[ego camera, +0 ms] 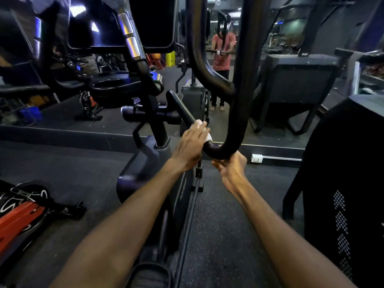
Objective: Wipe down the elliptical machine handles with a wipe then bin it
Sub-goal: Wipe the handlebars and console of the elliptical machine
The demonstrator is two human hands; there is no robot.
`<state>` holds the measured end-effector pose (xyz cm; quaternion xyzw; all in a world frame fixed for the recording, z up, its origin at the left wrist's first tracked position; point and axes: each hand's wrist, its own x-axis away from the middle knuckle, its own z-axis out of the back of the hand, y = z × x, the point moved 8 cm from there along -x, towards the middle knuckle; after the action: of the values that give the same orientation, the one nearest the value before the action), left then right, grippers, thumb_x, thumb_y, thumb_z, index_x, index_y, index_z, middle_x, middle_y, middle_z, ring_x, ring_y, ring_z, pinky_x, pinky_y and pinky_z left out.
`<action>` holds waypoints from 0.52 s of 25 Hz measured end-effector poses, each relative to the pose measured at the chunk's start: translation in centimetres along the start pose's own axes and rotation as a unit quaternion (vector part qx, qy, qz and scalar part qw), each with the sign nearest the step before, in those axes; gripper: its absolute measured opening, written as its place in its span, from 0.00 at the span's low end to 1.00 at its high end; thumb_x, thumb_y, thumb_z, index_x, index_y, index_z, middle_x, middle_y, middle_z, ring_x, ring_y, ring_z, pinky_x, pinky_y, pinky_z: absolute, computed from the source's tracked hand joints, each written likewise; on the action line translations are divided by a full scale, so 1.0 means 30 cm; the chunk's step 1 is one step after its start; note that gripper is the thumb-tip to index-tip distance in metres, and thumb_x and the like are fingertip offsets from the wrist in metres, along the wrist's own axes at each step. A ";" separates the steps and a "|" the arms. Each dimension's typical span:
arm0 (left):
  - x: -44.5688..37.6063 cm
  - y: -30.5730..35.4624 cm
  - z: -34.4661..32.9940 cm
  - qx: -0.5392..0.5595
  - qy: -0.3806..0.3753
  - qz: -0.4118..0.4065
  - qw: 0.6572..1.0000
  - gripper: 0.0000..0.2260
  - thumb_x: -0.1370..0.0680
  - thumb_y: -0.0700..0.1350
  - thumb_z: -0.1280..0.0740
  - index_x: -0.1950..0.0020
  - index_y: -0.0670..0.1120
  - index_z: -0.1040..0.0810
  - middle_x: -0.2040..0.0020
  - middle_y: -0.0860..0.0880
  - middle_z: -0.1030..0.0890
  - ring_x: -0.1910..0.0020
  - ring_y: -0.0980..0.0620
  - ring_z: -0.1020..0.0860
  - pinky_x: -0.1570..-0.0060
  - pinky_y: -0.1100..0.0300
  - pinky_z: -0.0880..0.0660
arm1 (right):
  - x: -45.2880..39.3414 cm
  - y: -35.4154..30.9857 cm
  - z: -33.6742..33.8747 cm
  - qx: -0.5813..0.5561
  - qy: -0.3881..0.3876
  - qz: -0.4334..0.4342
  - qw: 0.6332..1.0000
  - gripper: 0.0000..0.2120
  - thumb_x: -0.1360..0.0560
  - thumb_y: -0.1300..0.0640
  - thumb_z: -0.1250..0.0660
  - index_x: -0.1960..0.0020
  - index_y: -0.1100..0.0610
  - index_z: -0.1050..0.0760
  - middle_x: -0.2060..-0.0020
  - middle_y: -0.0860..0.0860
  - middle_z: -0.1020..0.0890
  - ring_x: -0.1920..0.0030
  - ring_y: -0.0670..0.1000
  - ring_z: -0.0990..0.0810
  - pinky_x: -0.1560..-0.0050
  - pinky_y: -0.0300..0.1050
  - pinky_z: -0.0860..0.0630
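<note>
A black curved elliptical handle (239,113) rises in front of me and bends at its bottom into a short bar (182,107) running up to the left. My left hand (191,146) wraps over that bar with a white wipe (207,136) pressed under its fingers; only the wipe's edges show. My right hand (230,169) grips the handle's lower bend from beneath. The elliptical's dark body (149,169) stands below my left arm.
A wall mirror (280,59) ahead reflects me and other gym machines. A black machine (349,183) stands close on the right. A red and black bike part (22,210) lies on the floor at left. A console and cup holder (112,86) sit upper left.
</note>
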<state>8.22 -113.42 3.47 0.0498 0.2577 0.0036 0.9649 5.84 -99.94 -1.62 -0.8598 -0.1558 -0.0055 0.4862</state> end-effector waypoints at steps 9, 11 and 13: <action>-0.062 -0.133 0.021 -0.052 -0.026 -0.055 0.997 0.28 0.22 0.41 0.45 0.21 0.42 0.45 0.20 0.44 0.45 0.21 0.47 0.47 0.26 0.49 0.40 | 0.121 0.103 -0.228 0.292 -0.095 0.165 0.937 0.09 0.22 0.65 0.38 0.55 0.58 0.20 0.65 0.53 0.20 0.67 0.50 0.21 0.66 0.44 0.23; -0.073 -0.186 0.021 -0.046 -0.038 -0.009 0.998 0.28 0.20 0.49 0.51 0.20 0.41 0.50 0.19 0.43 0.49 0.20 0.47 0.50 0.26 0.47 0.42 | 0.139 -0.008 -0.331 0.418 -0.090 0.345 0.836 0.08 0.24 0.64 0.37 0.52 0.58 0.20 0.58 0.52 0.20 0.59 0.50 0.21 0.57 0.46 0.22; -0.069 -0.202 0.008 -0.034 -0.044 -0.026 0.998 0.31 0.20 0.54 0.56 0.20 0.39 0.52 0.20 0.41 0.51 0.20 0.45 0.53 0.24 0.48 0.45 | 0.143 -0.057 -0.407 0.572 -0.064 0.423 0.700 0.12 0.24 0.64 0.39 0.43 0.61 0.23 0.50 0.54 0.24 0.53 0.52 0.24 0.51 0.46 0.23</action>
<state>6.44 -119.54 4.12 0.0107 0.2164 -0.0149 0.9761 11.20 -108.21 6.94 -0.3902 0.2205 0.3462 0.8242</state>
